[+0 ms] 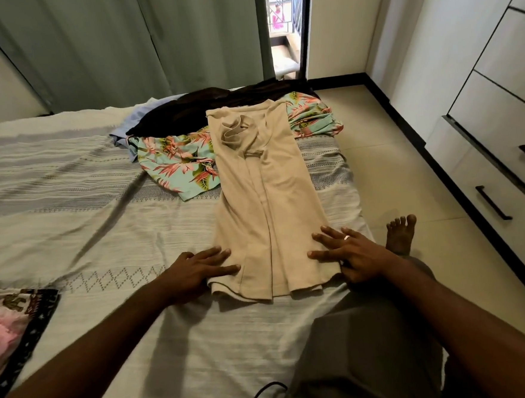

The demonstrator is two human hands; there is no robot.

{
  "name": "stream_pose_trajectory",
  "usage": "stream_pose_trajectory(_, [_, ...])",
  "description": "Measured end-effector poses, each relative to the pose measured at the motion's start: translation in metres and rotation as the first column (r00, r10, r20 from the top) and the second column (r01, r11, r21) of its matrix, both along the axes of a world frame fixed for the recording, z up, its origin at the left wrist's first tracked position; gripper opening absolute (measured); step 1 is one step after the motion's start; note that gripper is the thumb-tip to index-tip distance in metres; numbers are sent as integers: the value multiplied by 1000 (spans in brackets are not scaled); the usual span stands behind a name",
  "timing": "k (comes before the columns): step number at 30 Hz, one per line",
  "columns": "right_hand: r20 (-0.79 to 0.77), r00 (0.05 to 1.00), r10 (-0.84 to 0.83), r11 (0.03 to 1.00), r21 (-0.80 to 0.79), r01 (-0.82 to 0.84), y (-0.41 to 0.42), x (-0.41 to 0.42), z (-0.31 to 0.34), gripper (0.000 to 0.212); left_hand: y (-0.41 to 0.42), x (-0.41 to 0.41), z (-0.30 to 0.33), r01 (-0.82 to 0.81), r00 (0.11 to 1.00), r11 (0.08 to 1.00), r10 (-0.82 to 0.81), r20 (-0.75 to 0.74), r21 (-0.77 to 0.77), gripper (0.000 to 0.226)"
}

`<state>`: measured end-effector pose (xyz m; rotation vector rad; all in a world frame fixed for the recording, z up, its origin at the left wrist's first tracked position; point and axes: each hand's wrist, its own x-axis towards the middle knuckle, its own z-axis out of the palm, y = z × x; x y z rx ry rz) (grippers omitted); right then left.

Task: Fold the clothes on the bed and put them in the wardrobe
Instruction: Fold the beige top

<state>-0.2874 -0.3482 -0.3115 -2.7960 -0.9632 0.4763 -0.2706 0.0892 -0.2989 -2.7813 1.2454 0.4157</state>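
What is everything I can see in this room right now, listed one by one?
beige shirt: one, beige, lengthwise on the bed, sides folded in
floral garment: one, turquoise with pink leaves, under the beige shirt's far end
dark garment: one, brown-black, far edge of the bed
light blue garment: one, pale blue, beside the dark garment
patterned cloth: one, pink and black, bed's left edge
bed cover: one, cream with grey stripes
curtain: grey-green, behind the bed
wardrobe: one, white with black handles, right
cable: one, black, bottom edge
left hand: flat on the shirt's hem
right hand: flat on the hem, wears a ring
foot: bare, on the floor
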Motion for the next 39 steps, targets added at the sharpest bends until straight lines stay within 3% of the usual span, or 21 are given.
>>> stream_pose_trajectory(2, [-58, 995, -85, 995, 44, 87, 3, 5, 5, 66, 2, 8, 10, -61, 985, 995, 48, -163, -80, 90])
stream_pose_trajectory(4, [-245, 943, -227, 944, 181, 275, 8, 19, 12, 53, -3, 20, 27, -263, 884, 947, 161, -439, -183, 67])
stream_pose_trajectory(6, [-495, 820, -286, 751, 416, 513, 18, 37, 25, 27, -11, 35, 51, -499, 724, 833, 250, -643, -238, 37])
stream_pose_trajectory(7, [-572, 757, -316, 614, 485, 623, 25, 48, 34, 18, -17, 46, 63, -620, 635, 750, 310, -708, -228, 35])
stream_pose_trajectory(8, [-622, 687, -376, 482, 501, 718, 32, 57, 40, 16, -20, 58, 72, -740, 535, 639, 371, -759, -209, 47])
stream_pose_trajectory(10, [-670, 537, -512, 254, 479, 840, 43, 71, 46, 18, -23, 79, 73, -889, 401, 396, 429, -809, -230, 55])
stream_pose_trajectory(12, [-694, 427, -579, 123, 444, 888, 49, 78, 40, 23, -27, 91, 58, -950, 308, 201, 454, -836, -240, 47])
stream_pose_trajectory(15, [-710, 362, -604, 43, 425, 904, 51, 78, 26, 31, -35, 87, 21, -972, 222, 44, 503, -835, -232, 57])
stream_pose_trajectory(17, [-718, 346, -604, 2, 433, 901, 51, 80, 18, 23, -34, 85, 5, -967, 186, -74, 460, -868, -246, 47])
stream_pose_trajectory(19, [-688, 329, -647, -17, 444, 896, 52, 82, 10, 19, -33, 85, -1, -958, 174, -136, 415, -893, -250, 37])
stream_pose_trajectory(22, [-635, 316, -705, -13, 457, 890, 59, 83, -2, 15, -35, 87, -6, -948, 180, -188, 355, -917, -258, 28])
stream_pose_trajectory(25, [-582, 321, -747, -31, 513, 858, 70, 79, -5, 15, -41, 86, -14, -938, 229, -170, 347, -909, -301, 19])
stream_pose_trajectory(31, [-472, 289, -833, -24, 552, 833, 77, 76, -9, 17, -55, 78, -13, -910, 283, -147, 465, -839, -388, 16])
stream_pose_trajectory(36, [-408, 285, -867, 22, 541, 841, 73, 75, -7, 18, -56, 72, -11, -902, 299, -79, 595, -746, -425, 23])
stream_pose_trajectory(39, [-362, 300, -883, 81, 510, 856, 71, 72, -4, 18, -55, 69, -13, -897, 334, 42, 716, -613, -440, 24])
